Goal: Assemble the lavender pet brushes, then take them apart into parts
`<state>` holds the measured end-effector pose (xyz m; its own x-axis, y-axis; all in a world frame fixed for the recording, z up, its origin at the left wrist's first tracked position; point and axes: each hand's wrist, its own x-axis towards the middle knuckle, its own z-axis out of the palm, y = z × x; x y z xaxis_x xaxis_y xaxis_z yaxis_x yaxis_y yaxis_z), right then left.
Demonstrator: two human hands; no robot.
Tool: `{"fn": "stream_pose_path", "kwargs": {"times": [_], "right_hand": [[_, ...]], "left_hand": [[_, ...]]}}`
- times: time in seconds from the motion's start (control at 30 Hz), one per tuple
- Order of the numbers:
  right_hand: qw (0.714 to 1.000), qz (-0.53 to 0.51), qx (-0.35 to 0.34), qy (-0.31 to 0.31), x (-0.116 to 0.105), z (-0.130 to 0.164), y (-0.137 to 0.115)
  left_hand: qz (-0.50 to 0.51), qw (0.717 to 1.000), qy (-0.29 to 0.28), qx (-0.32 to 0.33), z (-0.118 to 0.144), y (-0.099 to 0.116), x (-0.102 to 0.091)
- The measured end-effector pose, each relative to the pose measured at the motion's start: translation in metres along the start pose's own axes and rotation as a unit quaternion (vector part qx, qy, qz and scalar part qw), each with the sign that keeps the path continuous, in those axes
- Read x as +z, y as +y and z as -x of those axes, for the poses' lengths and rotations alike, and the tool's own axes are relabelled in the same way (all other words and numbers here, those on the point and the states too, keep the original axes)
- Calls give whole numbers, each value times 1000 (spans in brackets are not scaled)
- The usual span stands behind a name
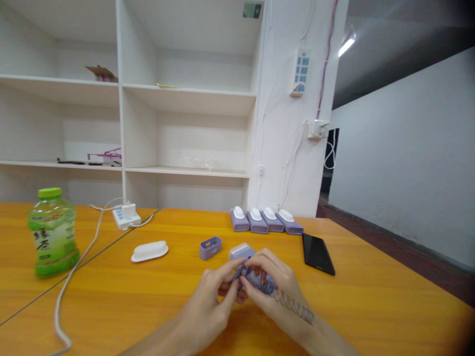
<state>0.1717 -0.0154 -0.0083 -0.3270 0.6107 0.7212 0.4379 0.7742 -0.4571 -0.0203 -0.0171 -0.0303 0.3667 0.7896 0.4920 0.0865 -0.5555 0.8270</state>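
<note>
Both hands meet low over the orange surface (371, 306). The left hand (208, 301) and the right hand (272, 284) pinch together a small crinkled purple packet (256, 278), fingers narrow around it. A lilac case (240, 251) sits just behind. I think the packet could tear unevenly or slip, because the grip is only by fingertips.

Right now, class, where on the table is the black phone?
In the head view, the black phone lies flat on the table's right side, just right of the row of purple units.
</note>
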Motion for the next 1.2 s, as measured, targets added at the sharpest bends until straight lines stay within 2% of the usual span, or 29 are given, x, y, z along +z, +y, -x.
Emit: {"fn": "stream_pose_path", "kwargs": {"times": [0.3,0.53,0.63,0.73,0.87,1.07,1.2], "right_hand": [[1000,-7,3,-21,-1,-1,-4],[999,-17,-44,-18,3,2,-5],[997,0,-73,-36,6,4,-3],[995,1,-91,-29,9,5,-1],[996,2,-93,4,9,5,-1],[998,-2,-70,3,4,2,-5],[997,-1,-75,1,5,3,-2]], "left_hand": [[9,1000,-6,-17,-2,-1,0],[-22,999,27,-42,-3,2,0],[-13,999,40,-35,-3,5,0],[-2,998,53,-26,-3,8,-1],[14,999,28,-30,-2,10,-3],[-19,1000,-22,1,0,8,-10],[-64,997,-25,18,2,6,-11]]}}
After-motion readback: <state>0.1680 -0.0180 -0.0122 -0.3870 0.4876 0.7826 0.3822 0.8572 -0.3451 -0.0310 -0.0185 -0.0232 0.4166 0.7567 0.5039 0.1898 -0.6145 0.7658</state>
